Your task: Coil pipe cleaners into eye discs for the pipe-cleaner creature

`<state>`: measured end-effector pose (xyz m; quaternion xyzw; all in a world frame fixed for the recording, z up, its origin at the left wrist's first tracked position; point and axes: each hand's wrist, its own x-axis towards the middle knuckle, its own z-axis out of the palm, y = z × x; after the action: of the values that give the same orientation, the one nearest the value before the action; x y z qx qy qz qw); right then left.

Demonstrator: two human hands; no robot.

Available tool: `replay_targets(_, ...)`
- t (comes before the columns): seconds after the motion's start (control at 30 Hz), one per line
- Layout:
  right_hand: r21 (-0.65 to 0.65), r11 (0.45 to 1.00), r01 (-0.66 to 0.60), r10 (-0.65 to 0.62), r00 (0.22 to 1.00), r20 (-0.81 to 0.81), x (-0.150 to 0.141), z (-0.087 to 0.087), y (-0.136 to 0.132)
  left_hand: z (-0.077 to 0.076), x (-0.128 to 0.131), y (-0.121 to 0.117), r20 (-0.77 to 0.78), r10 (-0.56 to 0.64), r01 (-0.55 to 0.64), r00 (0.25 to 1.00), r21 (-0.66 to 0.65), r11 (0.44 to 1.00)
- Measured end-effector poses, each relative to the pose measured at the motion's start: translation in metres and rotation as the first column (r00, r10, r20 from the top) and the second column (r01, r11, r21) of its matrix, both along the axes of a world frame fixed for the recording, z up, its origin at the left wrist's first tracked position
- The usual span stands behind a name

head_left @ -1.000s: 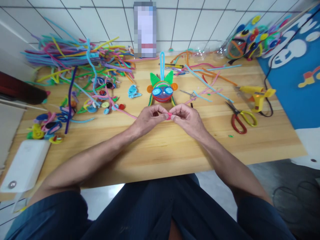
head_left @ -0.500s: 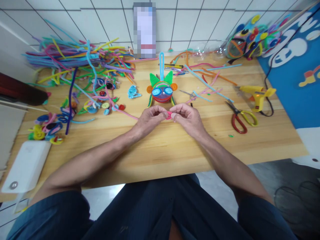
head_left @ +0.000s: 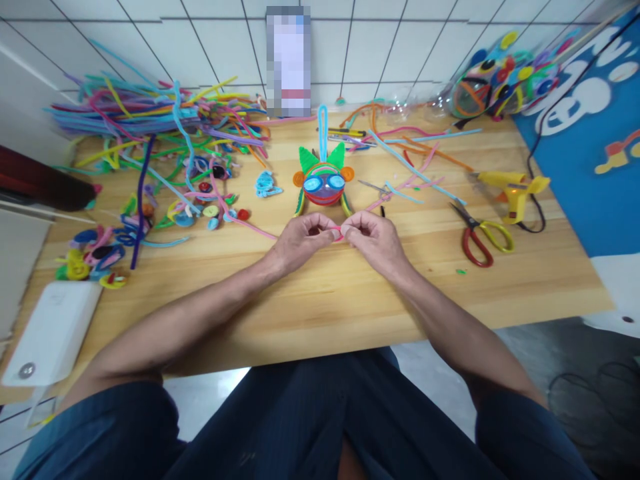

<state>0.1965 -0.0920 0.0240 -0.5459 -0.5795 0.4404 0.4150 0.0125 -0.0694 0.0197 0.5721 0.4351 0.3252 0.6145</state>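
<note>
Between my fingertips is a pink pipe cleaner (head_left: 338, 233), its near end bent into a small coil that my fingers mostly cover. My left hand (head_left: 306, 241) pinches it from the left, and a pink length trails out past that hand toward the pile on the left. From the right, my right hand (head_left: 373, 237) pinches the same coil with thumb and forefinger. Just beyond both hands sits a colourful pipe-cleaner figure (head_left: 325, 190) with green pointed ears, light-blue ringed eyes, orange side coils and a blue loop on top.
Scissors (head_left: 477, 233) and a yellow glue gun (head_left: 515, 193) lie at right. Many pipe cleaners (head_left: 130, 117) and small coiled pieces (head_left: 95, 253) cover the left side. A white power bank (head_left: 53, 330) is at the left edge; a phone (head_left: 289, 63) leans on the tiled wall.
My fingertips have drawn closer together over the pink coil, so less of it shows. Everything else on the table stays where it was.
</note>
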Motion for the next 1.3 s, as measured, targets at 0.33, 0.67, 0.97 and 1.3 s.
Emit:
replay_targets(0.33, -0.077, 0.997, 0.017, -0.028, 0.99, -0.139, -0.003, -0.005, 0.001, -0.005, 0.008, -0.007, 0.156, 0.153, -0.135, 0.976, -0.116, 0.984)
replay_targets(0.67, -0.089, 0.996, -0.018, 0.014, 0.999, -0.047, -0.001, -0.002, 0.001, -0.005, 0.004, -0.005, 0.161, 0.106, -0.092, 0.981, -0.092, 0.991)
replay_targets(0.97, 0.082, 0.994, -0.078, 0.064, 0.985, 0.16, 0.001, -0.001, -0.003, 0.01, -0.011, 0.008, -0.153, -0.104, 0.134, 0.983, 0.199, 0.971)
replay_targets(1.3, 0.023, 0.999, -0.025, 0.025, 1.0, -0.016, -0.001, 0.002, -0.002, 0.001, 0.006, -0.005, 0.153, 0.124, -0.128, 0.98, 0.017, 0.992)
